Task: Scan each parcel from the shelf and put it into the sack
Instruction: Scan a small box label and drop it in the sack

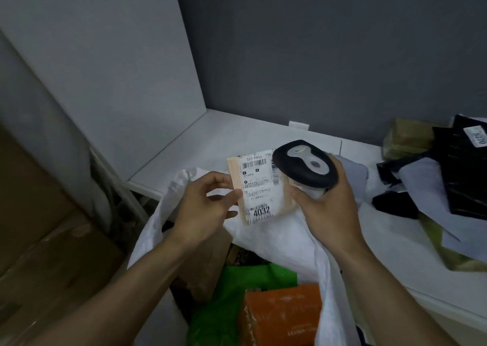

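Fingers of the left hand pinch the left edge of a labelled parcel, held above the open white sack. The right hand grips a black scanner at the parcel's right edge.

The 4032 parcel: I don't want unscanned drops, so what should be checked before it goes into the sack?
1. Grip: left hand pinches the parcel by its left edge. Ok.
2. View: the barcode faces up, uncovered. Ok.
3. Tool: right hand grips the scanner. Ok.
4. Aim: the scanner's window is hidden. Cannot tell.
5. Scan registered: no beam or signal shows. Cannot tell.
6. Drop: the sack gapes open below the parcel. Ok.
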